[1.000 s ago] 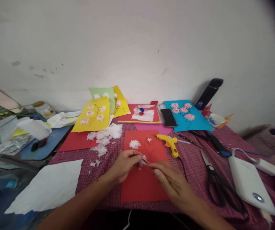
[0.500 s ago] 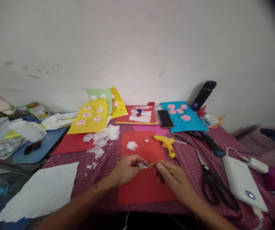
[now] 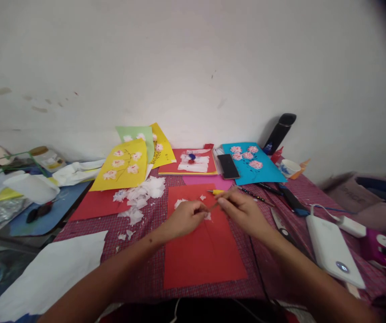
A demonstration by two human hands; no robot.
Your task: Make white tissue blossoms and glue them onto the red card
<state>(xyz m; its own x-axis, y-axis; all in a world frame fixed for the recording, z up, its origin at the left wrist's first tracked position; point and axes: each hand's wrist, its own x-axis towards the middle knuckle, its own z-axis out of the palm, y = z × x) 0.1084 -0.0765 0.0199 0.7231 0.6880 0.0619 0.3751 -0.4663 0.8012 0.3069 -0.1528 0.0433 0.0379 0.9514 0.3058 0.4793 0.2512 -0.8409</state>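
Observation:
Over the red sheet [image 3: 199,260], my left hand [image 3: 186,218] is closed in a pinch; whatever its fingertips hold is too small to make out. My right hand [image 3: 243,211] pinches a thin brownish stick [image 3: 214,206], whose tip points at the left fingertips. A small scrap of white tissue [image 3: 208,216] shows just under the fingertips; I cannot tell whether it is held. On the sheet, a white tissue flower [image 3: 178,203] is mostly hidden by my left hand, and a smaller tuft [image 3: 203,197] lies beyond. Behind my right hand, only the yellow front of the glue gun [image 3: 217,192] shows.
Torn white tissue [image 3: 142,193] lies left of the sheet, near a large white paper [image 3: 48,273]. Flower pictures on yellow [image 3: 120,166] and blue paper [image 3: 267,166] stand behind, with a phone [image 3: 228,166]. Scissors [image 3: 282,226] and a white power bank [image 3: 334,251] are at right.
Both hands have moved up the red sheet, away from me. My right hand now covers most of the glue gun, and my left covers much of the flower. The view has shifted slightly right.

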